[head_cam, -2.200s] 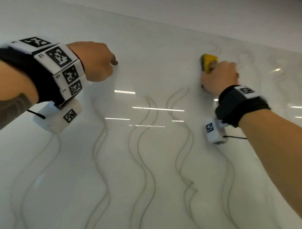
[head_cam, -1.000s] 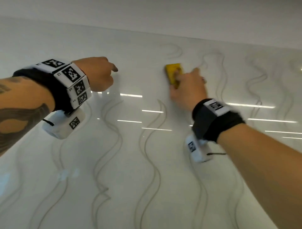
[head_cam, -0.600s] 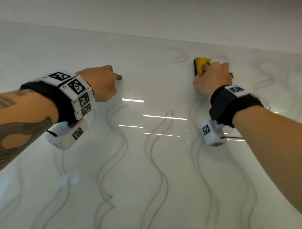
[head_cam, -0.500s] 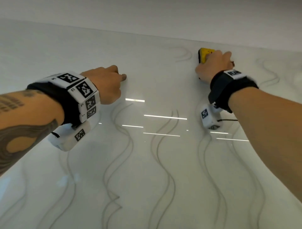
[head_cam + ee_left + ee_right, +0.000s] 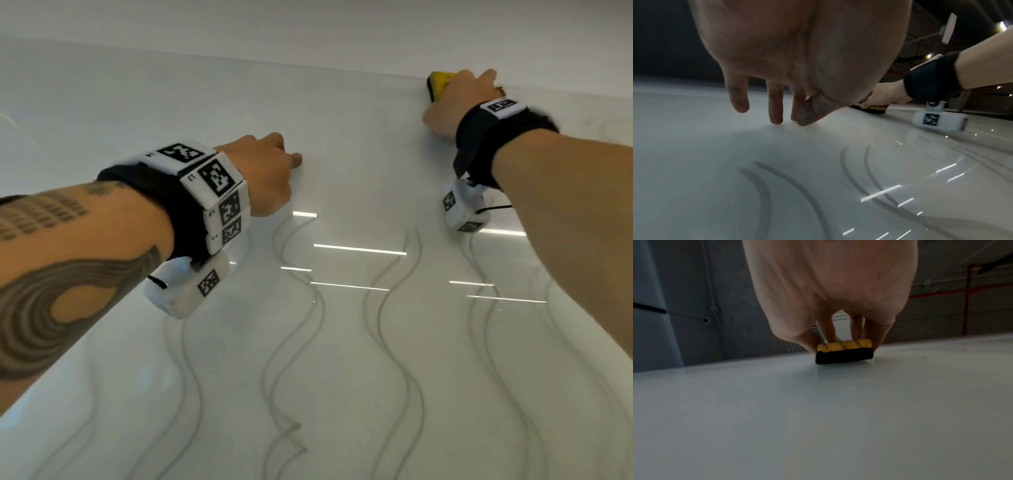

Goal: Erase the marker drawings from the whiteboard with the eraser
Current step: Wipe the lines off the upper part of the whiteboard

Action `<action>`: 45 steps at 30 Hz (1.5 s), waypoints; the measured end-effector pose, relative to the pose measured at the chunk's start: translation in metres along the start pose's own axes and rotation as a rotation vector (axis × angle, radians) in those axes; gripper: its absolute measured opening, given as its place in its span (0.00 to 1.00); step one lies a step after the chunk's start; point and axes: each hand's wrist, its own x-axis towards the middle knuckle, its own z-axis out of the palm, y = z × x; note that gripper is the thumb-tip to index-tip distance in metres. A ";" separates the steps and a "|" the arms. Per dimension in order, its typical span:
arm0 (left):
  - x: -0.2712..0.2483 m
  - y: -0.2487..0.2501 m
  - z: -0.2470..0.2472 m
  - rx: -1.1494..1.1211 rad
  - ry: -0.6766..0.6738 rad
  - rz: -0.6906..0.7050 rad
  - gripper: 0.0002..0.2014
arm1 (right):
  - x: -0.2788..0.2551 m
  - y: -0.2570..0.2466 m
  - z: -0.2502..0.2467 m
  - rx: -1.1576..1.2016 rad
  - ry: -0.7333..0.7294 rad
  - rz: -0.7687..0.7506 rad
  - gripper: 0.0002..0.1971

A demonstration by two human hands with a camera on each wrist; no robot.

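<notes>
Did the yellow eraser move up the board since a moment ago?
Yes. The eraser, gripped by the right hand, has climbed to the whiteboard's top edge; half a second ago it sat a little below that edge.

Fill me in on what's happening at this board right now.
A person is wiping a glossy white whiteboard. The right hand grips a yellow eraser with a black felt base, pressed flat against the board near its top edge. The left hand holds nothing; its fingertips touch the board further left. The strip along the top looks wiped, but wavy grey marker lines remain across the lower part.
</notes>
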 end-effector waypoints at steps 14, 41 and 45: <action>-0.002 -0.007 0.001 -0.099 0.003 0.020 0.33 | -0.008 0.010 -0.005 -0.046 -0.033 0.054 0.32; 0.026 -0.029 -0.018 -0.514 0.100 -0.262 0.28 | -0.229 -0.105 0.024 0.226 -0.277 -0.546 0.19; 0.022 -0.028 -0.020 -0.531 0.109 -0.263 0.26 | -0.213 -0.089 0.029 0.224 -0.251 -0.541 0.15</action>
